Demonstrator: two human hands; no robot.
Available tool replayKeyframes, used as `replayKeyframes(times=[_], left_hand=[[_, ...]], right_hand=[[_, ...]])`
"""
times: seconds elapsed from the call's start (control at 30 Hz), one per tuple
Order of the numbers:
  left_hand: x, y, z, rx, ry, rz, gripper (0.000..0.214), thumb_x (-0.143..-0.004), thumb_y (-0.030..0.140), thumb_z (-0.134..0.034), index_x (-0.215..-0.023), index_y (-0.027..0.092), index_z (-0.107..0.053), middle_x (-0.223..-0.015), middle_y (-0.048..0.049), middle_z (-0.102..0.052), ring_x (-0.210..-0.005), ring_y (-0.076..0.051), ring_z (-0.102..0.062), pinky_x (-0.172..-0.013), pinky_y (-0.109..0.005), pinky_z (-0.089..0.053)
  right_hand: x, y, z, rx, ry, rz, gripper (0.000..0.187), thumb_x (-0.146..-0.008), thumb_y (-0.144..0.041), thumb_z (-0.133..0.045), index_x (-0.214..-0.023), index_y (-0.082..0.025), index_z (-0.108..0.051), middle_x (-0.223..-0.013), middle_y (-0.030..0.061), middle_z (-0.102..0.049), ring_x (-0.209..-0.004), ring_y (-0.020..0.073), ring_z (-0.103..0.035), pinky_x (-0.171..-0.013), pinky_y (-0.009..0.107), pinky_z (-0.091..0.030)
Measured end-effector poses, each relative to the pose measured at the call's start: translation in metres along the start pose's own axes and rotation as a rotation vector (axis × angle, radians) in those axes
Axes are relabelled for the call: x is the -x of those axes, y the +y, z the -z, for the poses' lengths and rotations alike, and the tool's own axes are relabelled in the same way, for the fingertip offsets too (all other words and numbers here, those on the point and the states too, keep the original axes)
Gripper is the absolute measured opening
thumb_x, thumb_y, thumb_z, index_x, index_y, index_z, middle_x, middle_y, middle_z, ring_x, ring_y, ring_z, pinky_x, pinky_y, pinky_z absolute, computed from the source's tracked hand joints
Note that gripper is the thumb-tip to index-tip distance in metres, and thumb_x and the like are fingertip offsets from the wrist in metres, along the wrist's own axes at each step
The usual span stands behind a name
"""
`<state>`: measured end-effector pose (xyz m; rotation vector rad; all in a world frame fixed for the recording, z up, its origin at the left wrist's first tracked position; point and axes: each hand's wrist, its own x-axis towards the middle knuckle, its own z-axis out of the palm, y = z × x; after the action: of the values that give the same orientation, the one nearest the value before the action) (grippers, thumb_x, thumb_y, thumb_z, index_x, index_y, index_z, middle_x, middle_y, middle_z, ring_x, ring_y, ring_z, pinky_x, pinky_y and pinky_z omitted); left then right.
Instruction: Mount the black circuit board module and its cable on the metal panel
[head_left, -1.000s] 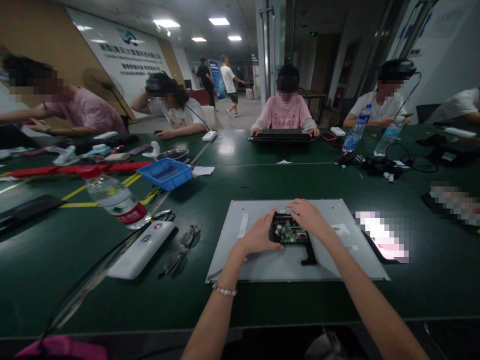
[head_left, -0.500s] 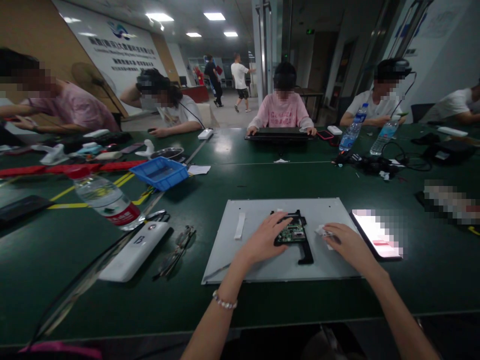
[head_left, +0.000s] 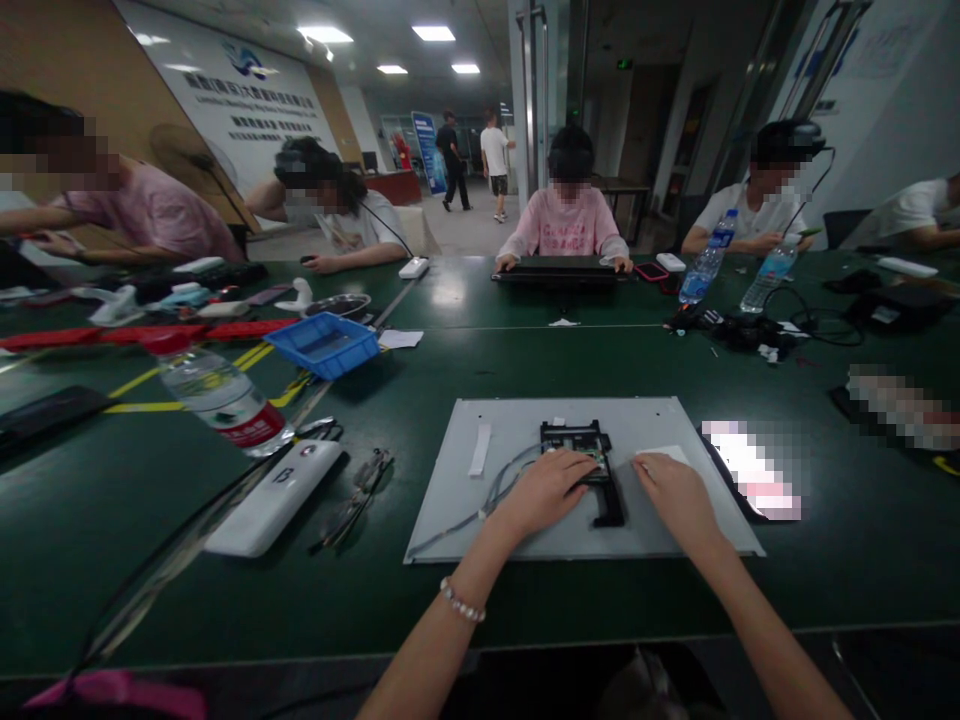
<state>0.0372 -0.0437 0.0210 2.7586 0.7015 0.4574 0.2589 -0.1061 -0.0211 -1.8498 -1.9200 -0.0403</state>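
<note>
A grey metal panel [head_left: 517,505] lies flat on the green table in front of me. In its middle sits a black frame with a small green circuit board [head_left: 581,442]. My left hand [head_left: 546,488] rests on the near part of that board, fingers curled over it, next to a thin grey cable [head_left: 501,480]. My right hand [head_left: 679,492] lies flat on the panel just right of the board, fingers stretched over a white label [head_left: 664,453]. A strip of white tape [head_left: 480,449] sticks to the panel's left part.
A lit phone [head_left: 750,468] lies right of the panel. At left are a white power bank [head_left: 274,496], glasses [head_left: 352,500], a tipped water bottle [head_left: 214,392] and a blue tray [head_left: 322,344]. Other people work across the table, with bottles and cables there.
My left hand slid nearer on the board. My right hand left the board, went right to the label and settled flat there. A grey cable now shows on the panel.
</note>
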Motion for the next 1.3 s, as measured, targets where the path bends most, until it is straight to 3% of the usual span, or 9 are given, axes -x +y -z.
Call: replayKeyframes(times=[0.17,0.33,0.63,0.97,1.13,1.3], left_hand=[[0.000,-0.002,-0.004,0.001,0.016,0.001,0.034,-0.088,0.017,-0.050,-0.122,0.021,-0.050,-0.120,-0.0037,-0.058,-0.110,-0.019,-0.052,-0.097,-0.035,-0.040],[0.001,-0.002,-0.005,0.003,0.023,0.003,0.036,-0.087,0.018,-0.051,-0.123,0.022,-0.050,-0.120,-0.0040,-0.058,-0.110,-0.019,-0.053,-0.097,-0.035,-0.040],[0.002,-0.001,-0.005,-0.018,0.026,0.001,0.039,-0.085,0.020,-0.054,-0.124,0.021,-0.050,-0.122,-0.0057,-0.057,-0.111,-0.020,-0.052,-0.098,-0.037,-0.040],[0.003,-0.001,-0.003,0.015,0.043,-0.020,0.039,-0.085,0.020,-0.054,-0.123,0.023,-0.051,-0.124,-0.0051,-0.057,-0.114,-0.019,-0.051,-0.100,-0.037,-0.040],[0.004,-0.006,-0.002,0.048,0.117,0.007,0.032,-0.088,0.021,-0.049,-0.119,0.023,-0.055,-0.121,-0.0050,-0.058,-0.115,-0.018,-0.051,-0.099,-0.037,-0.042],[0.007,-0.035,0.020,0.083,0.335,0.187,0.029,-0.089,0.018,-0.045,-0.115,0.021,-0.057,-0.117,-0.0066,-0.060,-0.109,-0.019,-0.054,-0.097,-0.038,-0.043]], right_hand=[[0.001,-0.033,-0.004,0.038,0.001,-0.111,0.025,-0.091,-0.021,-0.040,-0.094,-0.021,-0.065,-0.090,0.0056,-0.070,-0.077,0.0195,-0.065,-0.067,0.029,-0.044],[0.003,-0.046,-0.003,0.000,-0.035,-0.085,0.027,-0.092,-0.018,-0.038,-0.088,-0.021,-0.065,-0.086,0.0062,-0.069,-0.080,0.0195,-0.065,-0.070,0.028,-0.044],[0.012,-0.037,-0.015,-0.212,0.045,-0.060,0.031,-0.089,-0.018,-0.037,-0.107,-0.017,-0.062,-0.107,0.0083,-0.065,-0.099,0.0204,-0.060,-0.089,0.034,-0.045],[0.015,-0.025,-0.021,-0.370,0.065,-0.026,0.034,-0.086,-0.017,-0.037,-0.109,-0.018,-0.063,-0.109,0.0082,-0.065,-0.102,0.0201,-0.059,-0.094,0.038,-0.045],[0.016,-0.022,-0.018,-0.383,0.102,-0.043,0.034,-0.087,-0.021,-0.038,-0.109,-0.017,-0.063,-0.110,0.0097,-0.064,-0.102,0.0216,-0.058,-0.093,0.040,-0.045],[0.018,-0.018,-0.017,-0.377,0.108,-0.051,0.033,-0.086,-0.022,-0.040,-0.109,-0.017,-0.064,-0.110,0.0097,-0.064,-0.103,0.0224,-0.059,-0.093,0.041,-0.045]])
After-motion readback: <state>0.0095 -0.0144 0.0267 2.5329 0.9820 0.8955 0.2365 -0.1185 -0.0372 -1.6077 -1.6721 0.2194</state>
